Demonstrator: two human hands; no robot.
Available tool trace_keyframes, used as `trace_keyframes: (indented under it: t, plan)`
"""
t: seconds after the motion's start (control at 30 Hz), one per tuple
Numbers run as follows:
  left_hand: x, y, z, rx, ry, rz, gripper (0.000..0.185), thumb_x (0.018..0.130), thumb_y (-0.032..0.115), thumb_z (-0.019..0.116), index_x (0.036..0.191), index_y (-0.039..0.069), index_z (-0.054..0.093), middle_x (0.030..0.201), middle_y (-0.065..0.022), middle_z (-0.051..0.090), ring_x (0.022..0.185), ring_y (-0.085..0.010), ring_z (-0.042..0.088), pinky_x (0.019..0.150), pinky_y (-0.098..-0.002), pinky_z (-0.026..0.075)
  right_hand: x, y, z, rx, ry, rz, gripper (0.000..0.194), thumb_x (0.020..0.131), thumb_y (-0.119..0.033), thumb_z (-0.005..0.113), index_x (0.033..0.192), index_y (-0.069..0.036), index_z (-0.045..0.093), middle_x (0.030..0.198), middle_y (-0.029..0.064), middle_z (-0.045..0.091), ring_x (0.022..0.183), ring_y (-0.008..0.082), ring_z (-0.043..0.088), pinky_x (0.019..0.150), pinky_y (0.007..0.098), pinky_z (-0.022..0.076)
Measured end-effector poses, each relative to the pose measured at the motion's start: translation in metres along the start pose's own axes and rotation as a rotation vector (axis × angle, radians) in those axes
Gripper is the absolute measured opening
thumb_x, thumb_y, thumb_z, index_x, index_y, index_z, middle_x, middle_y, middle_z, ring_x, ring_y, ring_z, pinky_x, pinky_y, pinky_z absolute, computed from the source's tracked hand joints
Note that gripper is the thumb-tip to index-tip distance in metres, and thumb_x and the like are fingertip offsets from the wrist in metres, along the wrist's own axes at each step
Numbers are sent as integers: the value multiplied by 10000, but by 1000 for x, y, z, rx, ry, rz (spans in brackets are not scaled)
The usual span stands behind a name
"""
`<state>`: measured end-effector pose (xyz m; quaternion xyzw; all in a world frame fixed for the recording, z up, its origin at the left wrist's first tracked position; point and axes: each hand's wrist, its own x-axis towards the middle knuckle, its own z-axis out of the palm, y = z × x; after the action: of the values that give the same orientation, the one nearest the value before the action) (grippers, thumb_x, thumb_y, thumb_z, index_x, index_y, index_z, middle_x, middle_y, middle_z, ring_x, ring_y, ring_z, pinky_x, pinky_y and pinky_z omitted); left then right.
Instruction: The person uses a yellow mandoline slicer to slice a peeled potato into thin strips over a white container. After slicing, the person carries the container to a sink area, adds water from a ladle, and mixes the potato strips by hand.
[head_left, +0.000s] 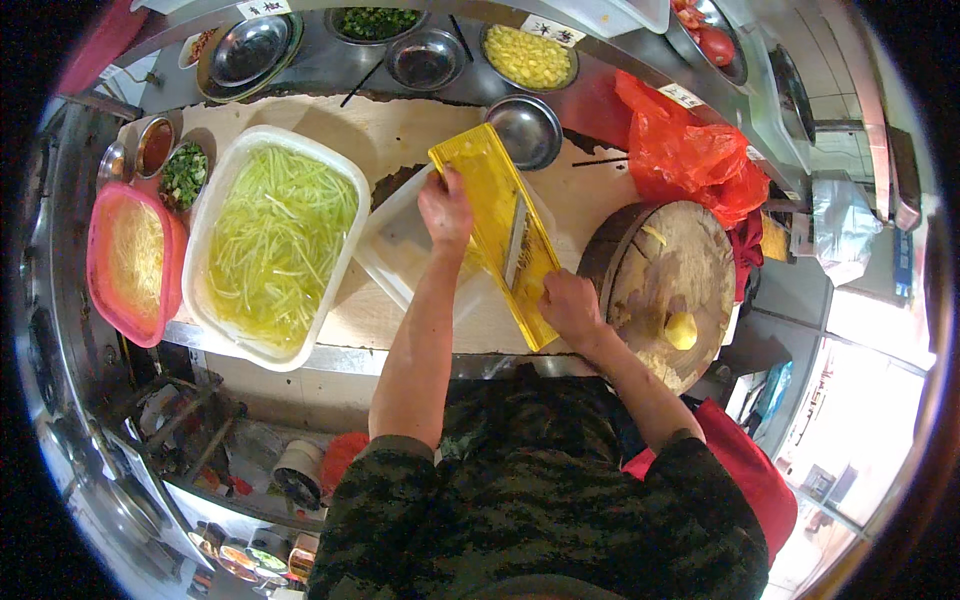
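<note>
My left hand (446, 208) grips the upper left edge of a yellow plastic mandoline grater (499, 225), which lies slanted over a white plastic tub (397, 251). At the grater's lower right edge is my right hand (568, 304), closed on or against it; whether something sits under its fingers is hidden. The grater's metal blade shows between the hands. A larger white tub (193, 247) of pale green shreds in liquid stands to the left. On the round wooden chopping block (630, 300) at the right lie a yellow peeled piece (681, 331), perhaps potato, and a small sliver (655, 235).
A pink basin (177, 262) of fine pale shreds stands far left, by bowls of sauce (155, 146) and chopped greens (184, 175). Metal bowls (525, 131), diced yellow food (529, 58) and a red plastic bag (682, 150) line the back. A shelf edge (600, 52) runs above.
</note>
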<state>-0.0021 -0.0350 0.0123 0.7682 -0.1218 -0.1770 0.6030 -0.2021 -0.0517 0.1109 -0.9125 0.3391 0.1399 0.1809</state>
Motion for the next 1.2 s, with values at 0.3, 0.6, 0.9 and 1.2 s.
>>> trace_keyframes:
  t: [0.3, 0.6, 0.9, 1.2]
  plan:
    - [5, 0, 2, 41, -8, -56, 440, 920, 338, 508, 763, -68, 567, 613, -206, 541, 559, -280, 514, 562, -417, 415, 114, -21, -17, -1, 266, -295, 134, 714, -148, 594, 763, -24, 583, 752, 183, 601, 761, 368, 601, 645, 455, 479]
    - [0, -5, 7, -112, 0, -45, 409, 915, 323, 514, 790, -63, 573, 620, -205, 556, 552, -301, 517, 565, -438, 418, 30, -1, 1, 56, 28, -79, 171, 725, -187, 584, 739, -17, 587, 734, 197, 589, 749, 388, 595, 678, 475, 478]
    - [0, 11, 0, -29, -23, -66, 424, 921, 335, 500, 778, -58, 572, 636, -210, 579, 569, -351, 535, 577, -449, 429, 128, -26, -24, 23, 229, -168, 160, 686, -167, 650, 726, -12, 641, 745, 198, 630, 722, 366, 630, 621, 435, 504]
    - [3, -3, 5, -181, -65, -95, 419, 928, 348, 528, 777, -42, 562, 591, -77, 536, 527, -180, 457, 510, -377, 378, -26, 86, -87, 492, 211, 361, 169, 707, -168, 630, 788, -23, 660, 671, 158, 626, 619, 321, 609, 588, 368, 492]
